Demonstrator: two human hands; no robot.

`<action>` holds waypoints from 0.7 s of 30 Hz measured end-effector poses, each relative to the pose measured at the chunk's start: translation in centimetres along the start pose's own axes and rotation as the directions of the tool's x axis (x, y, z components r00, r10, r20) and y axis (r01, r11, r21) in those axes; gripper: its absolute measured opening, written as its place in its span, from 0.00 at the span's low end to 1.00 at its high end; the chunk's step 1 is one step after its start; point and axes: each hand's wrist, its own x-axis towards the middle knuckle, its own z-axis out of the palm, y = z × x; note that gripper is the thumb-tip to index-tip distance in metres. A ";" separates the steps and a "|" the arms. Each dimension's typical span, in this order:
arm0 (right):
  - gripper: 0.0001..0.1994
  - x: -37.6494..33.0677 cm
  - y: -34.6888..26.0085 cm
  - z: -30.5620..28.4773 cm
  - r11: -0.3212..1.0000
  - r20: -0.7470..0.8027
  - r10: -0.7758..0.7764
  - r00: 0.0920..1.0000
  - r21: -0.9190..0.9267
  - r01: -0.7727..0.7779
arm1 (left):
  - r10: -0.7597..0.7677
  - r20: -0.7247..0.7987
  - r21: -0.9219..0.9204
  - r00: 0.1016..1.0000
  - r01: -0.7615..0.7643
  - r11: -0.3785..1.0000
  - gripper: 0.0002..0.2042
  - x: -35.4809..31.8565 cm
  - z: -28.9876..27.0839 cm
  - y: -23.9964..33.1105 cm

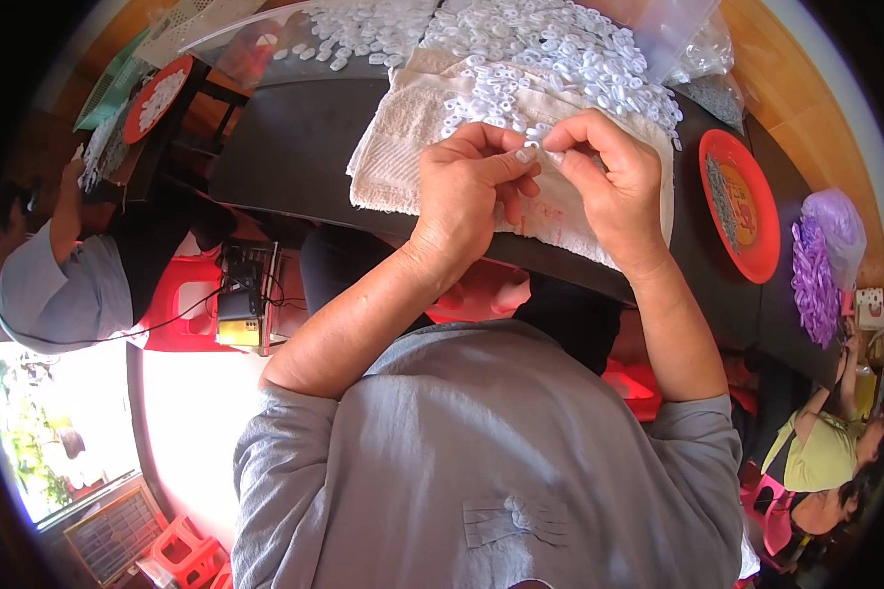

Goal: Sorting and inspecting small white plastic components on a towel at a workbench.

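Head view. From where I stand: 2 bare hands meet over a folded beige towel [383, 162] on the dark table [285, 147]. Left hand [476, 182] pinches 1 small white oval ring [531, 145] between thumb and forefinger, other fingers curled under. Ring sits right at the fingertips, just in front of the loose pile, likely so its hole stays exposed and reachable. Right hand [614, 187] has thumb and forefinger pressed close beside the ring; whether they grip a 2nd part, too small to tell. Tips nearly meet, probably for fine control on something this little.

White oval rings pile [560, 54] spreads over the towel's far half and beyond, a few strays close to the fingers. Reads as loose stock kept within short reach; the terry cloth probably stops pieces sliding or bouncing.

Right side of the table: red plate [764, 231] holding small grey pieces [722, 201], rim likely there to contain them, parked clear of the forearm. Past it, purple bundle [813, 280] beside a translucent bag [837, 221], seemingly set to the edge to leave working room.

Far left: 1 more red plate [179, 74] with white pieces, near a green basket [108, 93]. 1 co-worker in a pale blue top [69, 294] sits there; 1 in yellow-green [823, 452] at far right.
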 end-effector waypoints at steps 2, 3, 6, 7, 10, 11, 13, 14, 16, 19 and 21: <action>0.06 0.1 0.1 0.0 1.000 0.003 -0.015 1.000 -0.001 0.015 | 0.003 0.001 0.005 1.000 -0.003 1.000 0.04 0.0 0.0 0.0; 0.06 0.1 0.2 0.1 1.000 0.003 -0.015 1.000 0.000 0.015 | 0.001 0.003 0.005 1.000 -0.001 1.000 0.04 -0.1 0.0 -0.1; 0.09 0.2 0.7 0.3 0.995 -0.030 -0.104 0.994 -0.002 0.104 | -0.004 0.003 -0.008 1.000 0.004 1.000 0.03 -0.1 0.0 -0.1; 0.08 0.2 0.7 0.3 0.995 -0.031 -0.100 0.994 -0.002 0.100 | -0.007 0.000 -0.020 1.000 0.007 1.000 0.03 -0.1 0.0 -0.1; 0.08 0.1 0.6 0.3 0.997 -0.033 -0.083 0.996 0.007 0.083 | -0.005 -0.003 -0.033 1.000 0.004 0.999 0.03 -0.1 0.0 -0.1; 0.08 0.0 0.5 0.3 0.998 -0.034 -0.068 0.997 0.016 0.069 | -0.004 -0.003 -0.034 1.000 0.004 0.999 0.03 -0.1 0.0 -0.1; 0.07 0.0 0.3 0.2 0.999 -0.013 -0.038 0.999 0.021 0.038 | -0.002 0.007 -0.029 1.000 0.002 1.000 0.03 -0.1 0.0 -0.1; 0.06 0.0 0.2 0.1 1.000 0.008 -0.007 1.000 0.025 0.007 | -0.001 0.006 -0.029 1.000 0.001 1.000 0.03 -0.1 -0.1 -0.1; 0.06 0.0 0.1 0.1 1.000 0.009 -0.005 1.000 0.023 0.004 | 0.000 0.005 -0.027 1.000 0.000 1.000 0.03 -0.1 -0.2 -0.2; 0.06 -0.1 0.2 0.0 1.000 0.007 -0.008 1.000 0.020 0.007 | -0.002 -0.002 -0.037 1.000 0.002 0.999 0.03 0.0 -0.1 -0.2; 0.06 -0.1 0.3 0.0 1.000 0.004 -0.014 1.000 0.021 0.014 | -0.002 -0.002 -0.035 1.000 0.002 0.999 0.02 -0.1 -0.1 -0.2</action>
